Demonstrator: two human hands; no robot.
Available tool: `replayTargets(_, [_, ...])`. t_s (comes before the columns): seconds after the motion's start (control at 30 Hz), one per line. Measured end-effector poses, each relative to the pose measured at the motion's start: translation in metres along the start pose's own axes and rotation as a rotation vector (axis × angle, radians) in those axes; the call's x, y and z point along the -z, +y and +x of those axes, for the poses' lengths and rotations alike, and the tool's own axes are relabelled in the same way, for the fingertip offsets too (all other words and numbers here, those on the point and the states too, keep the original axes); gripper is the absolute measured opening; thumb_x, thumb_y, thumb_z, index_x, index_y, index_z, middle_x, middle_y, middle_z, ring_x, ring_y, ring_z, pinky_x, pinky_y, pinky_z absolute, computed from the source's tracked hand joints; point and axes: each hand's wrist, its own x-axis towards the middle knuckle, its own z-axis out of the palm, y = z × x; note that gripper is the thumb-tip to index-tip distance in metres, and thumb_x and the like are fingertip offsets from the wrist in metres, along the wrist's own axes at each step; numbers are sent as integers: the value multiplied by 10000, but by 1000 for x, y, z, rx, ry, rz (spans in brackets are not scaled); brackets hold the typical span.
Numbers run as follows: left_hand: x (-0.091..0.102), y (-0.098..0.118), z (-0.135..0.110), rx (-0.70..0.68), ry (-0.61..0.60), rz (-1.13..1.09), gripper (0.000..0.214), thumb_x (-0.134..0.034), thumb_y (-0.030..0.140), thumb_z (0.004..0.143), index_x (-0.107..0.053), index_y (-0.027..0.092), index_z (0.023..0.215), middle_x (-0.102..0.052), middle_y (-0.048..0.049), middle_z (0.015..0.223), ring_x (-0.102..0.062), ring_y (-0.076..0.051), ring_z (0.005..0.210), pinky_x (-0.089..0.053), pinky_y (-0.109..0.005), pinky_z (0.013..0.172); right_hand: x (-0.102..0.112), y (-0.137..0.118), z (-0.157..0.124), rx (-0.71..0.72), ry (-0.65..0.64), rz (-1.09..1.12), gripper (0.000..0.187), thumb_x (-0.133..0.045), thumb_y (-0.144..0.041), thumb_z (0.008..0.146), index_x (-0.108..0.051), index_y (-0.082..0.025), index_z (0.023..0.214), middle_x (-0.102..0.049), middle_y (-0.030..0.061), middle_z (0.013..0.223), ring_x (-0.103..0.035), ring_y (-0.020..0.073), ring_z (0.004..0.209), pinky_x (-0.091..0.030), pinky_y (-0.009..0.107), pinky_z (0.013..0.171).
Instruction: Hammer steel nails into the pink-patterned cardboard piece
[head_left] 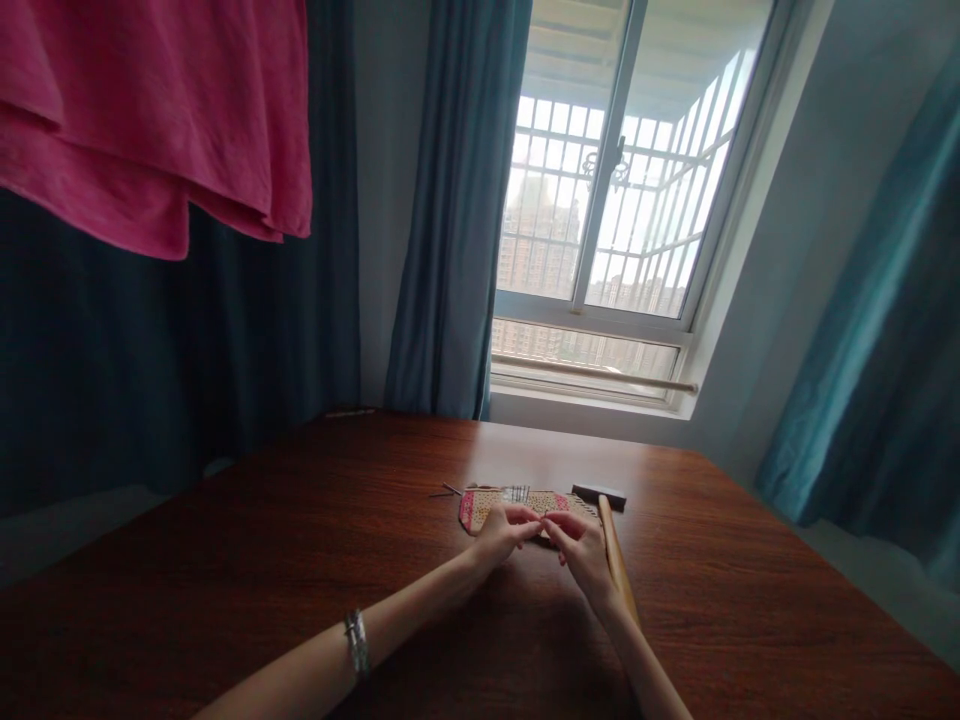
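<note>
A flat, elongated piece shaped like a shoe insole [475,510], beige and dotted with pink bands, lies on the table in front of me. Several thin dark nail-like pins [519,493] stand up in a row along its far edge. My left hand [504,533] and my right hand [581,545] meet over its near side, fingertips pinched close together. Whatever lies between the fingertips is too small to make out. A hammer [612,548] with a dark head and wooden handle rests just right of my right hand, its handle partly behind my forearm.
The brown wooden table [300,560] spreads widely around the work. Thin dark sticks [448,490] jut past the piece's left end. Behind are a blue curtain [450,220] and a barred window [600,200]. Pink cloth [187,120] hangs at upper left.
</note>
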Motion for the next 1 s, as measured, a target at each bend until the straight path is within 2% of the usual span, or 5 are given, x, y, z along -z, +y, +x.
replayTargets(0.23, [4, 2, 2, -85, 49, 43, 311, -658, 420, 652, -719, 141, 776, -656, -81, 773, -553, -141, 621, -383, -210, 485, 6, 4, 10, 34, 23, -73, 401, -577, -531, 706, -699, -157, 784, -669, 68, 703, -552, 157, 513, -385, 221, 349])
replayTargets(0.4, [22, -2, 13, 54, 296, -69, 361, -669, 439, 630, -699, 113, 782, -615, -53, 644, -513, -99, 521, -384, -196, 461, 14, 7, 42, 73, 37, -208, 370, -546, -472, 740, -694, -145, 829, -687, 70, 708, -605, 188, 605, -462, 258, 485])
replayTargets(0.53, [39, -4, 16, 140, 427, -236, 361, -664, 420, 633, -683, 111, 819, -641, -84, 788, -546, -92, 598, -411, -174, 488, 8, 16, 69, 100, -53, -331, 282, -541, -369, 736, -705, -149, 799, -702, 70, 740, -631, 194, 691, -484, 283, 638])
replayTargets(0.73, [51, -10, 20, 153, 468, -401, 263, -671, 335, 653, -659, 117, 799, -614, -41, 717, -530, -64, 543, -424, -166, 473, -2, 39, 85, 85, -83, -390, 221, -546, -309, 709, -696, -153, 751, -697, 54, 700, -624, 180, 655, -465, 278, 639])
replayTargets(1.0, [50, -5, 19, 173, 536, -327, 260, -669, 337, 661, -653, 106, 780, -598, -37, 629, -537, -82, 524, -429, -175, 458, -9, 46, 86, 109, -96, -420, 200, -527, -301, 754, -681, -174, 763, -697, 42, 734, -614, 157, 673, -448, 243, 661])
